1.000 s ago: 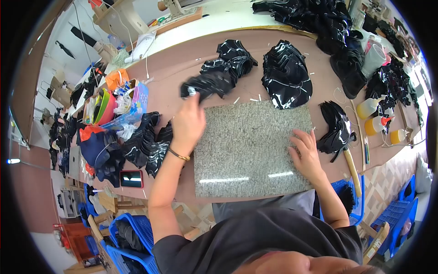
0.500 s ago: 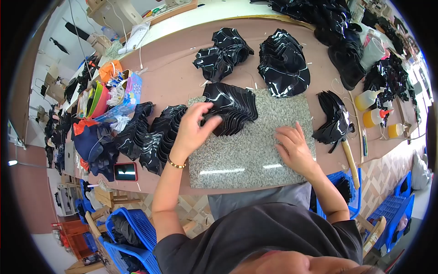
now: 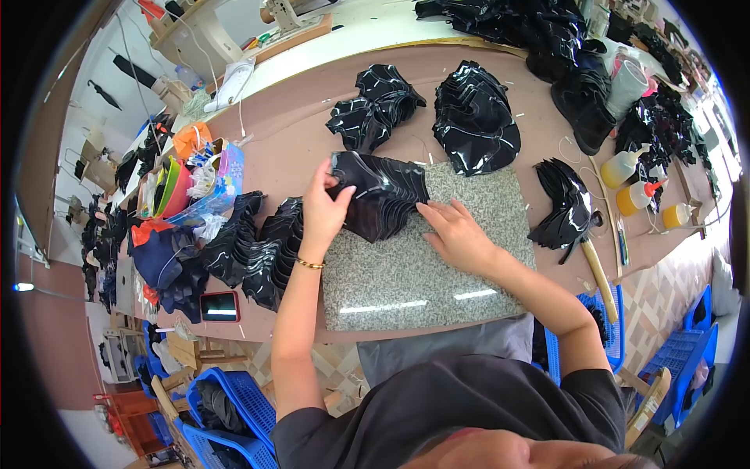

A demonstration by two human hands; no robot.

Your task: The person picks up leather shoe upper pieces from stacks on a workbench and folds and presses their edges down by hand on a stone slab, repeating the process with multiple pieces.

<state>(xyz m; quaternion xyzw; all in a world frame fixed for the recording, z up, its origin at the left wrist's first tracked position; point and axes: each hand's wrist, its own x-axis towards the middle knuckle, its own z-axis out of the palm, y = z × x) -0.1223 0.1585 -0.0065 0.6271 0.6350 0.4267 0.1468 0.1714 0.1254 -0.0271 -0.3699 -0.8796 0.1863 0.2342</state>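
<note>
A fanned stack of glossy black pieces (image 3: pixel 379 191) lies on the upper left part of the speckled stone slab (image 3: pixel 437 273). My left hand (image 3: pixel 324 207) is at the stack's left edge, thumb on top and fingers spread around the side. At the lower right edge of the stack, my right hand (image 3: pixel 461 234) touches it with the fingertips, fingers apart. Two more black stacks stand beyond the slab, one at the back left (image 3: pixel 375 109) and one at the back right (image 3: pixel 476 117).
Left of the slab are more black stacks (image 3: pixel 269 250), a phone (image 3: pixel 219 306) and a flowered box (image 3: pixel 226 176) of supplies. On the right lie a black bundle (image 3: pixel 564 207), a wooden-handled hammer (image 3: pixel 600 281) and bottles of yellow liquid (image 3: pixel 629 199).
The black stack came from behind the slab onto it, carried by my left hand. My right hand has moved left from the slab's right side to the stack.
</note>
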